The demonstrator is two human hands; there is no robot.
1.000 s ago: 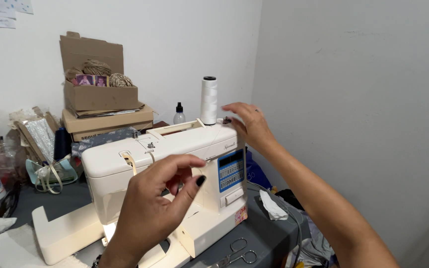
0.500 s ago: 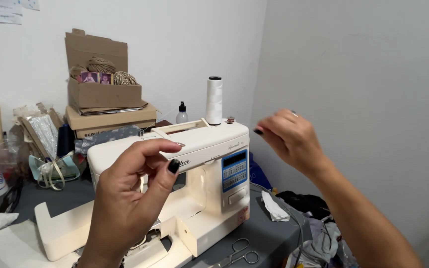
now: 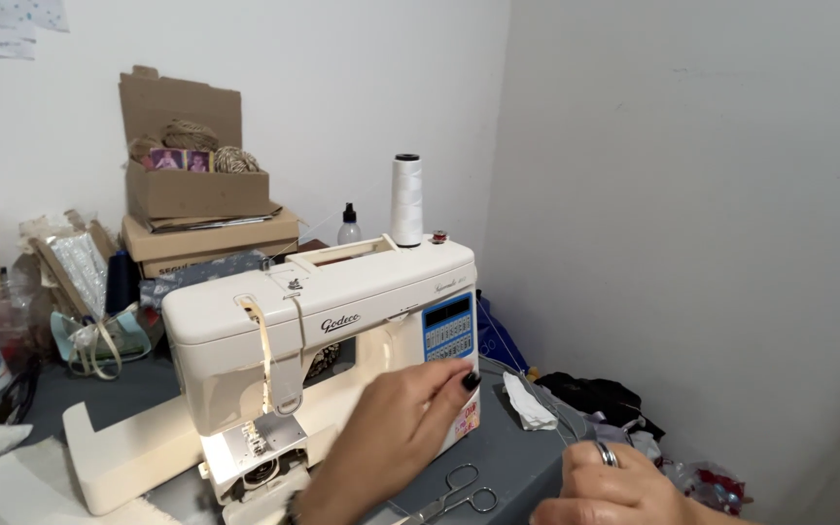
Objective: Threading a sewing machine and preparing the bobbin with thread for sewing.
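A cream sewing machine [image 3: 342,301] stands on a grey table [image 3: 512,457], with a white thread spool [image 3: 405,199] upright on its top. My left hand [image 3: 391,437] reaches in front of the machine's body, a dark-nailed fingertip touching just under the blue control panel [image 3: 447,326]. My right hand [image 3: 610,486], wearing a ring, is low at the right, its fingers closed on a thin thread [image 3: 546,408] that runs up towards the machine.
Small scissors [image 3: 459,496] lie on the table between my hands. A white cloth scrap [image 3: 529,403] and dark fabric [image 3: 600,399] sit right of the machine. Stacked cardboard boxes [image 3: 196,194] with twine, a small bottle [image 3: 348,226] and clutter stand behind and left.
My right hand left the spool and dropped to the lower right, drawing thread. My left hand lowered from in front of the machine's top to the control panel.
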